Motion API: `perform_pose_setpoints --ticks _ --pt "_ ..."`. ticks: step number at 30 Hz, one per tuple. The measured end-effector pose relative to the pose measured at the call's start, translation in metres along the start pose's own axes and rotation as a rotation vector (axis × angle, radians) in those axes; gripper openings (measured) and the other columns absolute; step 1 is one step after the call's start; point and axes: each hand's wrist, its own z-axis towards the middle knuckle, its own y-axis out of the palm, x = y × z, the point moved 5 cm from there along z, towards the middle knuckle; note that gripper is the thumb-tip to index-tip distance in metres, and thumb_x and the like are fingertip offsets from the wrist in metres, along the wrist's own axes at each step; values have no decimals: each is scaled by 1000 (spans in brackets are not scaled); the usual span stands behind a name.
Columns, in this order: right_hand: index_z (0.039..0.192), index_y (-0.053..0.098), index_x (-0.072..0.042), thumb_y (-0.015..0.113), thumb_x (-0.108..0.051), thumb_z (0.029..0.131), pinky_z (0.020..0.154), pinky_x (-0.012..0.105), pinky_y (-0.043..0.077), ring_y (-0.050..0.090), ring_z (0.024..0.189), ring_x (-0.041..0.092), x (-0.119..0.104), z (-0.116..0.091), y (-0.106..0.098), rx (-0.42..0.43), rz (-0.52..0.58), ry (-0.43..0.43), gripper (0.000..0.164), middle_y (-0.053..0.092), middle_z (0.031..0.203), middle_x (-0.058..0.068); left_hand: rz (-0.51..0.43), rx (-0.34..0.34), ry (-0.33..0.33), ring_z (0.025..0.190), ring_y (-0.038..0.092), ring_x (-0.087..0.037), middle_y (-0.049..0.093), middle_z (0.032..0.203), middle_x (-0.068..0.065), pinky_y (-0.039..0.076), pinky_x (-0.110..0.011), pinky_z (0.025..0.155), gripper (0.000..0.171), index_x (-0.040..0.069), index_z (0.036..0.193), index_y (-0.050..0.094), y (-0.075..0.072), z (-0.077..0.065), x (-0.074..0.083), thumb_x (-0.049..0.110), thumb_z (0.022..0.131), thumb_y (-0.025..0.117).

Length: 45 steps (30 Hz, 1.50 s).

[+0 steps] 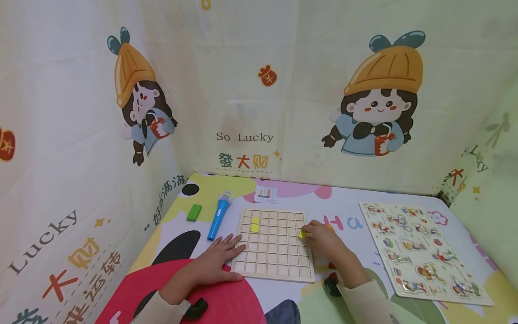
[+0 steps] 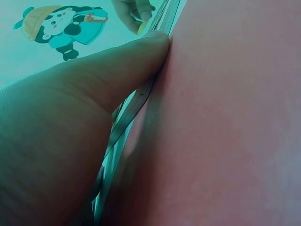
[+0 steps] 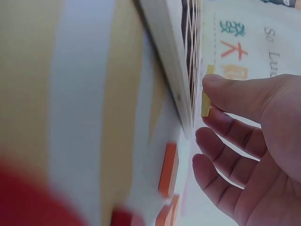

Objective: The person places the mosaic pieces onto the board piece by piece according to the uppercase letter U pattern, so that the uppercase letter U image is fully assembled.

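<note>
A wooden grid board (image 1: 274,258) lies flat on the table before me, with yellow squares (image 1: 255,224) in its upper left cells. My left hand (image 1: 212,260) rests spread at the board's left side, fingertips over the edge. In the left wrist view its thumb (image 2: 136,56) lies along the board's edge (image 2: 134,103). At the right edge, my right hand (image 1: 325,238) pinches a small yellow block (image 1: 302,234). The right wrist view shows this yellow block (image 3: 206,104) between thumb and index finger, beside the board, the other fingers loosely bent.
Left of the board lie a blue toy microphone (image 1: 217,218) and a green block (image 1: 194,213). A small pattern card (image 1: 265,194) is behind it. Orange blocks (image 3: 168,169) lie below my right hand. A picture puzzle board (image 1: 383,252) takes up the right side.
</note>
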Motion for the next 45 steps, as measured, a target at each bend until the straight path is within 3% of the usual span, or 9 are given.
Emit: perform_pose_setpoints --ticks 9,17,32,45 --pt "112 71 -7 75 -13 86 87 37 52 59 94 20 -25 10 10 -20 36 -33 28 61 104 1 -29 5 -32 147 10 -26 20 160 7 10 -55 115 90 32 151 36 0 0 -1 75 76 59" --pt "110 72 -9 73 -13 88 84 35 52 58 89 16 -45 20 23 -56 14 -94 22 60 100 -1 -50 15 -34 147 11 -26 22 160 6 10 -54 115 89 32 150 39 -2 1 0 74 75 61" --pt "111 73 -9 73 -14 88 86 33 51 59 92 16 -77 27 28 -84 -12 -177 24 63 101 -1 -66 17 -46 147 11 -26 22 160 6 10 -55 115 88 33 149 40 -1 1 -2 73 74 63" --pt "113 74 -14 72 -17 89 84 29 51 57 88 11 -102 41 38 -132 -21 -149 23 63 99 -5 -78 19 -52 147 11 -26 23 159 6 11 -55 115 88 33 149 41 -3 0 0 72 74 65"
